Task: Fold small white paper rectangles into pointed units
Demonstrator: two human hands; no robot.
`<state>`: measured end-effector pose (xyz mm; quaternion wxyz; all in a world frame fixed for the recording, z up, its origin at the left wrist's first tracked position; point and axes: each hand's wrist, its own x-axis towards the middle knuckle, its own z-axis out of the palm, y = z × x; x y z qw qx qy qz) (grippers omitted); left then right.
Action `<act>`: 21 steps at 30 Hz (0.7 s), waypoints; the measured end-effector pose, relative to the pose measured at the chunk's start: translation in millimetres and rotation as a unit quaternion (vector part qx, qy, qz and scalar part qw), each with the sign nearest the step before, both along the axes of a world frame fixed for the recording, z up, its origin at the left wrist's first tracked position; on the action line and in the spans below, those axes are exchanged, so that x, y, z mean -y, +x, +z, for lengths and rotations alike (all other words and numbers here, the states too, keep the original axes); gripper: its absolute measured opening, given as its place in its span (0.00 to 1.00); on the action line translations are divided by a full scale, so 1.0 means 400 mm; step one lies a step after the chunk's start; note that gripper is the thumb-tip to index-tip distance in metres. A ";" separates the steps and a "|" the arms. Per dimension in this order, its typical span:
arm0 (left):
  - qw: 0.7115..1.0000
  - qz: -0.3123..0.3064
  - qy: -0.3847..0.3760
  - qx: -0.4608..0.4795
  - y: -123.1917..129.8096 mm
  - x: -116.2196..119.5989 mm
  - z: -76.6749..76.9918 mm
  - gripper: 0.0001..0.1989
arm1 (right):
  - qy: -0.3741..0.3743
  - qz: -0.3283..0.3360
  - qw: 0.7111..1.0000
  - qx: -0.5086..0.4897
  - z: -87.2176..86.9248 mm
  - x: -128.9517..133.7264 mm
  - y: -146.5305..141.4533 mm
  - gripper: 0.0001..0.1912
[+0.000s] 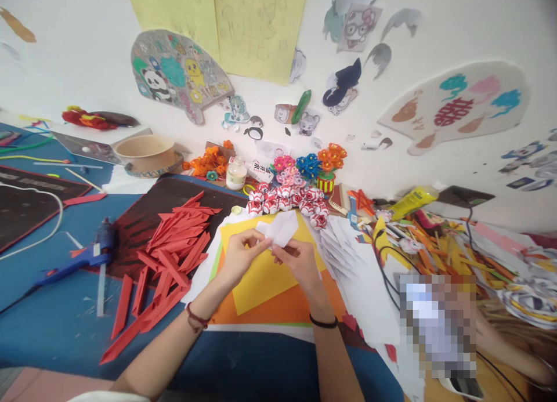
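Folded white paper (285, 229): was held in both hands near the centre of the frame, raised above a yellow sheet (256, 283). Left hand (243, 250): pinched the lower left edge of the paper, with the grip of thumb and fingers pressed together on it. Right hand (301, 264): pinched the lower edge farther right, likewise with a pressed grip, thumb tip just beside the left thumb. Below the yellow sheet, at lower centre: showed an orange sheet (287, 316), over the blue tabletop (248, 355). Beyond the paper, just above centre: sat clustered red-and-white paper flowers (285, 201). To the right of centre: overlapped in a fan, loose white sheets (342, 254). Left of centre: lay heaped, red folded strips (172, 245), partly on a dark mat (133, 225). Farther left: rested a blue glue gun (96, 250).
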<state>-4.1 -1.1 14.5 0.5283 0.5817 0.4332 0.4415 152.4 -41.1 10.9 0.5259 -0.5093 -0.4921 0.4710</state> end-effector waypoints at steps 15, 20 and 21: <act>0.999 -0.042 -0.028 0.018 -0.010 -0.010 -0.005 0.14 | -0.011 0.036 0.999 -0.016 -0.015 -0.007 0.018 0.11; 0.998 -0.059 -0.029 0.011 -0.014 -0.009 -0.001 0.15 | -0.006 0.032 0.999 -0.023 -0.012 -0.006 0.014 0.10; 0.998 -0.063 -0.026 0.007 -0.016 -0.010 0.000 0.15 | -0.002 0.026 0.999 -0.025 -0.011 -0.006 0.013 0.09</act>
